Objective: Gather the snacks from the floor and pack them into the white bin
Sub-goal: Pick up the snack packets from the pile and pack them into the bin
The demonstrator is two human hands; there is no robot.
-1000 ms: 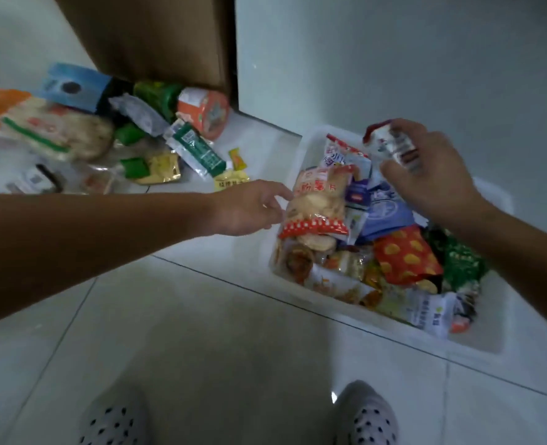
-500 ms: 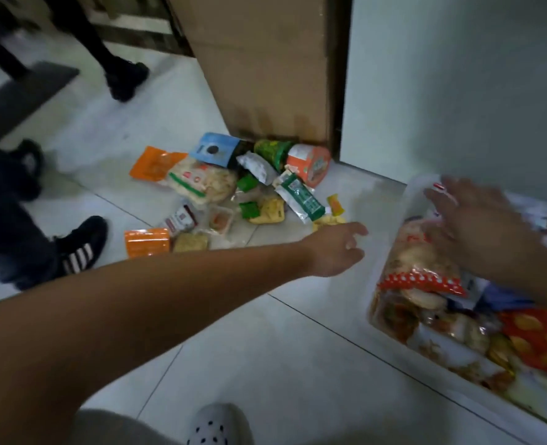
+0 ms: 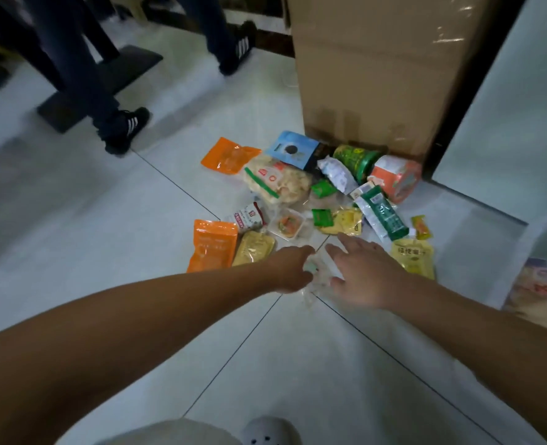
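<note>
The cardboard box (image 3: 378, 75) stands at the back. The snacks (image 3: 278, 184) lie heaped at its foot, and the white bin (image 3: 536, 234) sits off to its right. Before the box, the right hand (image 3: 362, 274) hovers with fingers spread, while the left hand (image 3: 293, 268) curls at a clear packet (image 3: 313, 281) — whether it pinches I cannot tell. The film is probably light and slippery — best taken by a sealed edge.

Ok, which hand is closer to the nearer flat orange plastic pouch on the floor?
Left. The left hand is just right of the flat orange plastic pouch, past a yellow foil pouch; the right hand is farther right, beyond the left hand.
</note>
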